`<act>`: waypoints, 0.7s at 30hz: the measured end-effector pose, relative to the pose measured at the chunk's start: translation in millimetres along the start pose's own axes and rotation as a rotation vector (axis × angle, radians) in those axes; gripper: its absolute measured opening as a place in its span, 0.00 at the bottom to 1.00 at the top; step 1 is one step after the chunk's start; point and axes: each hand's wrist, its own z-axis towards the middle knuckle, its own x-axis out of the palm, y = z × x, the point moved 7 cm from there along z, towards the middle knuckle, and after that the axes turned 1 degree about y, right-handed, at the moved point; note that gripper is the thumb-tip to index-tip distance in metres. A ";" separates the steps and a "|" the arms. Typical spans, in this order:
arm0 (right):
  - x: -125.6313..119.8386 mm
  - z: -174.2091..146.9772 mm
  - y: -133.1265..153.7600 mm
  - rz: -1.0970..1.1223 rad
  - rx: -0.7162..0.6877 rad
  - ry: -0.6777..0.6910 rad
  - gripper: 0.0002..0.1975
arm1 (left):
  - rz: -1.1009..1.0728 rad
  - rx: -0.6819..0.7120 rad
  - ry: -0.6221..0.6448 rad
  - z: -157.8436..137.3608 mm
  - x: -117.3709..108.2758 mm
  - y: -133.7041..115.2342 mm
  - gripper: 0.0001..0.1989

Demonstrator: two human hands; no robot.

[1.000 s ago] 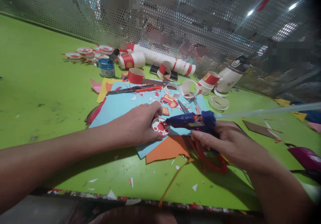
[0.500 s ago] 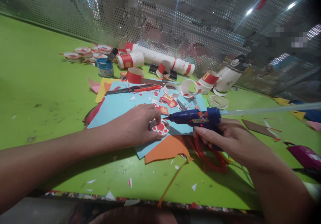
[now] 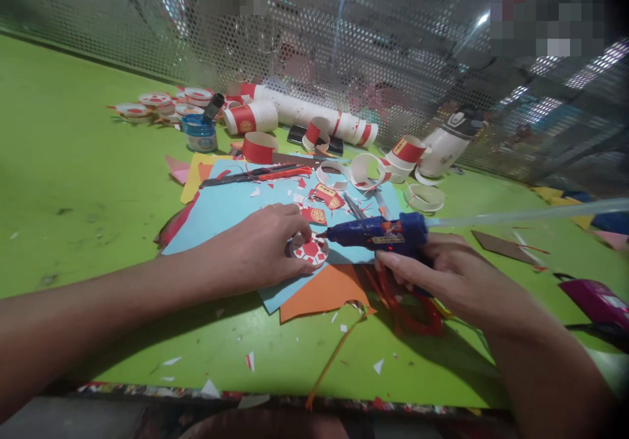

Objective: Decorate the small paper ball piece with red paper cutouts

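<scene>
My left hand [image 3: 275, 242] is closed on the edge of a small round paper cup base [image 3: 311, 251], which is white with red patches glued on like a ball pattern. It rests on a light blue sheet of paper [image 3: 230, 209]. In my right hand [image 3: 442, 272] is a dark blue hot glue gun [image 3: 378, 230], its tip pointing left at the upper rim of the disc. A clear glue stick [image 3: 521, 212] juts out of its back, and a small red light glows on its body. Below it lie red-handled scissors [image 3: 417, 314], partly hidden by my right hand.
Cut cup rings [image 3: 368, 171], red paper scraps [image 3: 314, 215] and a craft knife [image 3: 285, 172] lie on the blue sheet. Behind stand a blue-lidded jar [image 3: 199, 134], stacked paper cups [image 3: 255, 118] and a white bottle [image 3: 445, 147]. An orange sheet [image 3: 319, 295] lies in front.
The view has shifted slightly, so everything sits a little further left. Both hands keep their holds, and the glue gun's tip stays close to the disc's upper edge.
</scene>
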 end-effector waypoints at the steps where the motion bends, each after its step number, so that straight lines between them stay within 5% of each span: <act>1: 0.0 -0.2 -1.0 -0.003 0.008 0.002 0.23 | 0.002 0.008 -0.006 0.0 -0.2 -0.1 0.11; 21: 7.3 1.0 0.2 -0.104 0.021 0.063 0.23 | 0.024 0.066 -0.027 -1.0 -1.7 -3.3 0.13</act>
